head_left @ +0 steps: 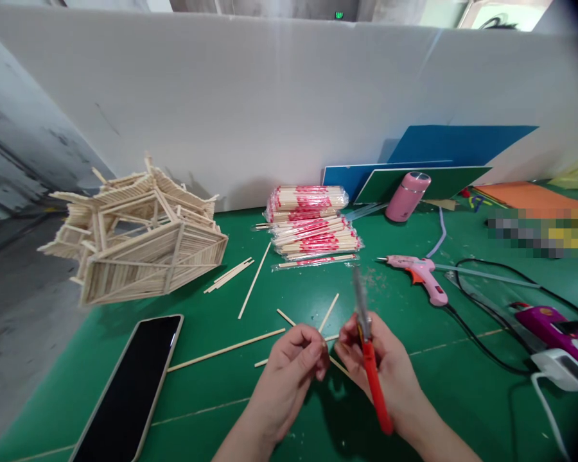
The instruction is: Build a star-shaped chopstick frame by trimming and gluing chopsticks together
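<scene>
My left hand (296, 359) is closed in a pinch near the table's middle; whatever its fingertips hold, if anything, is too small to make out. Close beside it, my right hand (388, 366) grips a red-handled tool (374, 385) with a long grey, blurred tip pointing away from me. Whether that tool is scissors or pliers I cannot tell. Under and around both hands lie loose wooden sticks, among them a short stick (329, 312) just beyond the fingers. A longer stick (226, 350) reaches from the phone (130, 391) toward my left hand.
A wooden stick model (144, 237) stands at left. Wrapped chopsticks (313, 221) are piled at the back. To the right are a pink glue gun (421, 273), its cable, a pink bottle (408, 196), a purple tool (559, 330) and a white plug (561, 367). Boards (443, 147) lean behind.
</scene>
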Demonstrator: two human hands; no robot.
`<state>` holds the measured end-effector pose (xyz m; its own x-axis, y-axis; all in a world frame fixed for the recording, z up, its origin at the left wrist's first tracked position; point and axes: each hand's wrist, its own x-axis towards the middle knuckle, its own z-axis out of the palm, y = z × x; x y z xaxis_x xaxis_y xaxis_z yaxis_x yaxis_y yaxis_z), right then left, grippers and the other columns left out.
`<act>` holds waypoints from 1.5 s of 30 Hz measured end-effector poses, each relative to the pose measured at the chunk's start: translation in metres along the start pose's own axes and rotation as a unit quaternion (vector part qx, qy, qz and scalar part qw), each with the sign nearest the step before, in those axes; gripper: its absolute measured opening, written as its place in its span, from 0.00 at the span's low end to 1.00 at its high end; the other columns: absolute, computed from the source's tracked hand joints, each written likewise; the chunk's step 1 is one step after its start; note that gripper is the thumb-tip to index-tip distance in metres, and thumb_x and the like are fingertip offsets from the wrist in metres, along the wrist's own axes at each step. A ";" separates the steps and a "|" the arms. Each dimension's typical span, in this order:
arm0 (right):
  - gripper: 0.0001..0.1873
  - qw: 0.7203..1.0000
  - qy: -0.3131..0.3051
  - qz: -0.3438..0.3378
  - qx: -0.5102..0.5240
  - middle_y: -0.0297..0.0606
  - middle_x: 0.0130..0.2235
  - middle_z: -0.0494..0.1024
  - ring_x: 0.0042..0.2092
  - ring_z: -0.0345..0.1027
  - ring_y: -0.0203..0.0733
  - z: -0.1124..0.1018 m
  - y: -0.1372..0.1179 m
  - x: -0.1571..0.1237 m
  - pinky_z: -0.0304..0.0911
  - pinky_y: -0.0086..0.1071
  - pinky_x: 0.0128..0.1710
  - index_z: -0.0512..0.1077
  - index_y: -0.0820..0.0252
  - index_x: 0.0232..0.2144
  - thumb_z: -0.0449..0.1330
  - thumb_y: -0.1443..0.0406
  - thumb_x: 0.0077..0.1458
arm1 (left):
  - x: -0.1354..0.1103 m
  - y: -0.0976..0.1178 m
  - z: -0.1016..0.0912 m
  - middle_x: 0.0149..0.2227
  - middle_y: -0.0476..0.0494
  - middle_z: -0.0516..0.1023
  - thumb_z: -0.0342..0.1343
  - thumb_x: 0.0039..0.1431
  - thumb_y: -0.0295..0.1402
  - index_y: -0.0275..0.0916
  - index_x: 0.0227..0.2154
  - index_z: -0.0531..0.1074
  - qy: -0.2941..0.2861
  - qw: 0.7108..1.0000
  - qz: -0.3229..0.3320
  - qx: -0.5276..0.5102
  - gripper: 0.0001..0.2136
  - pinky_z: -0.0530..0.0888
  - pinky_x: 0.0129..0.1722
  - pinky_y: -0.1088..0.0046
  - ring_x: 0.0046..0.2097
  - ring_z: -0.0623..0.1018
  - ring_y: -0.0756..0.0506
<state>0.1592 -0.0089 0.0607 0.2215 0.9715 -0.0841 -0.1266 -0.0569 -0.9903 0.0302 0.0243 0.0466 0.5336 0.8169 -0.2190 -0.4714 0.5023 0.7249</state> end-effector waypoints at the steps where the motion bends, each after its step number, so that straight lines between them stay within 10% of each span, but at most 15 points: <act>1: 0.14 0.999 -0.011 0.004 -0.033 0.27 0.24 0.62 0.24 0.59 0.31 -0.003 0.000 -0.002 0.61 0.25 0.24 0.61 0.56 0.26 0.63 0.63 0.39 | 0.001 0.000 -0.001 0.21 0.52 0.65 0.57 0.49 0.31 0.36 0.24 0.67 0.006 1.000 0.003 -0.016 0.05 0.58 0.26 0.78 0.24 0.63 0.54; 7: 0.14 0.909 -0.050 -0.014 -0.413 0.30 0.24 0.65 0.23 0.58 0.35 -0.027 0.001 -0.015 0.58 0.28 0.23 0.60 0.57 0.32 0.58 0.60 0.42 | 0.002 0.002 -0.001 0.20 0.52 0.65 0.57 0.49 0.30 0.35 0.24 0.68 0.046 0.997 0.022 -0.053 0.04 0.58 0.24 0.79 0.23 0.63 0.55; 11: 0.18 0.875 -0.082 -0.001 -0.478 0.37 0.31 0.71 0.31 0.65 0.41 -0.037 0.003 -0.018 0.61 0.32 0.29 0.58 0.57 0.38 0.56 0.56 0.45 | 0.002 0.002 -0.002 0.22 0.51 0.66 0.58 0.47 0.30 0.36 0.24 0.68 0.052 0.996 0.033 -0.070 0.05 0.58 0.24 0.79 0.23 0.63 0.55; 45: 0.17 0.882 -0.124 0.060 -0.450 0.37 0.30 0.72 0.30 0.66 0.41 -0.032 -0.003 -0.019 0.59 0.31 0.29 0.60 0.57 0.36 0.55 0.56 0.46 | 0.002 0.011 -0.009 0.26 0.50 0.67 0.60 0.45 0.33 0.37 0.24 0.69 0.051 0.996 0.048 0.053 0.07 0.60 0.26 0.79 0.25 0.64 0.54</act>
<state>0.1865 -0.0349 0.0615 0.0253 0.9602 -0.2782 0.7098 -0.2132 -0.6714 0.0196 0.0338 0.0482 0.4133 0.8868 -0.2070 -0.4369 0.3926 0.8093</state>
